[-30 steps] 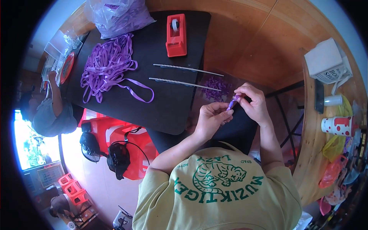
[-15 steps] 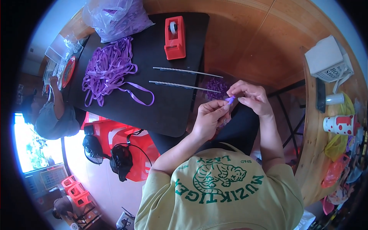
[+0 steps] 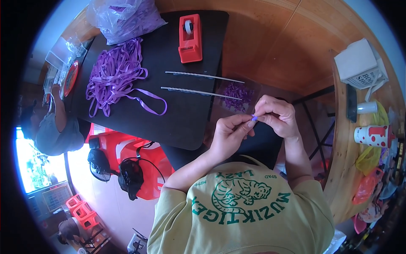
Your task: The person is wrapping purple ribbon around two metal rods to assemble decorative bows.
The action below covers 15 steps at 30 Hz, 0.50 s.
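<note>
Black tabletop [image 3: 177, 116] ends beside the left hand [image 3: 230, 133], which, with the right hand [image 3: 278, 116], pinches a small purple ribbon piece [image 3: 254, 118] above the lap [image 3: 263, 144], fingertips closed. A slack pinch could drop it

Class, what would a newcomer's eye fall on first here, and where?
The bright purple ribbon heap sprawls over the left of the black table. Right of it, the left grip and right grip pinch a tiny purple piece. A red tape dispenser stands near the table's far edge.
</note>
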Each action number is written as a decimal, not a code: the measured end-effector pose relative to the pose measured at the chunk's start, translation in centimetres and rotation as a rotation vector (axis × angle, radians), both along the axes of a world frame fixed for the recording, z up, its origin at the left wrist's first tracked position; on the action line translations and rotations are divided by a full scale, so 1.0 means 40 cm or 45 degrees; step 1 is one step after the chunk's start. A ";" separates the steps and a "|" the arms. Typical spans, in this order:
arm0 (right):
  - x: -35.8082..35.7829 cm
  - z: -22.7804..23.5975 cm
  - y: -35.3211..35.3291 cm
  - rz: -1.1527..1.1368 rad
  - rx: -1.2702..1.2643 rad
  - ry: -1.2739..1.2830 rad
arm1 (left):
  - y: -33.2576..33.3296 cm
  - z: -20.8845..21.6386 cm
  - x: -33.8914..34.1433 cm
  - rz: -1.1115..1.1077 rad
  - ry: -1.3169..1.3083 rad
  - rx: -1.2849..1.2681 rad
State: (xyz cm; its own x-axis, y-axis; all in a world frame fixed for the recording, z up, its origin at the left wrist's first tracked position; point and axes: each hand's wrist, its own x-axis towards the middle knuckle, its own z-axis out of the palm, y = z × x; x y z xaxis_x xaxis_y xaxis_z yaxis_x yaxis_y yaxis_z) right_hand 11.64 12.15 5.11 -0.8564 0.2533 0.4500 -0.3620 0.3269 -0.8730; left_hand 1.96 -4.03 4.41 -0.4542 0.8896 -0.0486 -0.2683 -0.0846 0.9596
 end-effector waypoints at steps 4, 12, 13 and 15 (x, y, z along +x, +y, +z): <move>0.002 0.021 -0.024 -0.022 0.043 0.064 | 0.002 0.010 0.000 0.210 0.616 0.192; 0.005 0.027 -0.072 -0.171 0.185 0.259 | -0.004 0.009 0.020 0.361 0.824 0.310; 0.006 0.027 -0.075 -0.194 0.225 0.277 | -0.004 0.007 0.020 0.365 0.840 0.307; 0.007 0.029 -0.076 -0.215 0.265 0.294 | 0.000 0.005 0.010 0.380 0.942 0.366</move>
State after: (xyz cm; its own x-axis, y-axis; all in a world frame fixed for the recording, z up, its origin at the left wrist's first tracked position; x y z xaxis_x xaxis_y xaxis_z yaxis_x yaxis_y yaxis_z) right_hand 11.91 9.11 6.26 -0.6800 0.2653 0.6836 -0.4678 0.5610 -0.6830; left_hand 2.36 -4.03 4.61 -0.4977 0.6596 0.5632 0.4928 -0.3193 0.8094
